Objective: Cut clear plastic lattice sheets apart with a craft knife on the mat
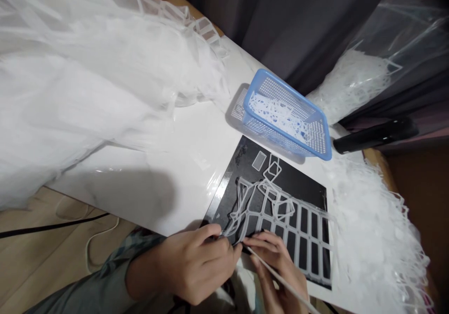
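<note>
The person's right hand (277, 269) is closed around a thin white rod (282, 279), its far end cut off by the frame. The left hand (189, 262) is curled at the edge of a translucent lattice sheet (296, 239), fingertips hidden, so any pinch can't be made out. The sheet lies on a black mat (301, 185), near a blue plastic basket (254, 89) holding white scraps (280, 115).

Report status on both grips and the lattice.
Left grip pinching white lattice; right grip holding thin white rod; lattice on black plate, blue basket beyond.
</note>
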{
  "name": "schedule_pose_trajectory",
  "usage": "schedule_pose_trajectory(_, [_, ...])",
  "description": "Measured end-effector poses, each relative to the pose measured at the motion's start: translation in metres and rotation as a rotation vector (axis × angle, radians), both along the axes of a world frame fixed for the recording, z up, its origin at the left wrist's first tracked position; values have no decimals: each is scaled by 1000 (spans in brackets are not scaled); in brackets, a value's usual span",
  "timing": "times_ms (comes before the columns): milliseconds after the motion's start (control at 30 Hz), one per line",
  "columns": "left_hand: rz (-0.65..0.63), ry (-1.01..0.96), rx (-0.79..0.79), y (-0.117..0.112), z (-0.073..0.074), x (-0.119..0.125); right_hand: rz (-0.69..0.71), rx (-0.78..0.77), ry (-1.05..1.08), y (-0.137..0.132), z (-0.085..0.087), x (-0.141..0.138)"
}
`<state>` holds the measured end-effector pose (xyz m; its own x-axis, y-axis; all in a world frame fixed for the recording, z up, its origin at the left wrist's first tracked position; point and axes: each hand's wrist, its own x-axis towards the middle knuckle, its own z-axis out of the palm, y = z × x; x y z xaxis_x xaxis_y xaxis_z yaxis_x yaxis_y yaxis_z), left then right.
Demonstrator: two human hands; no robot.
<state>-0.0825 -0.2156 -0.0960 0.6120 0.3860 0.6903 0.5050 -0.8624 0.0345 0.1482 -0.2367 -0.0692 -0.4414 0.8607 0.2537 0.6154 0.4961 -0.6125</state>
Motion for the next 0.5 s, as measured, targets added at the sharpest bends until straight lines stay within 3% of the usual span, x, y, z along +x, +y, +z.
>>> schedule_pose_trajectory(167, [8,10,-38,-1,3,0,-26,38,16,3,-8,-1])
schedule_pose_trajectory(300, [41,26,-65,-2,7,1,-186,76,1,0,-21,-2])
schedule_pose_trajectory(400, [69,21,-73,-2,9,1,-206,88,-54,3,-13,1])
schedule_pose_trajectory(500, [60,5,-54,-1,9,2,-251,168,-9,16,6,7])
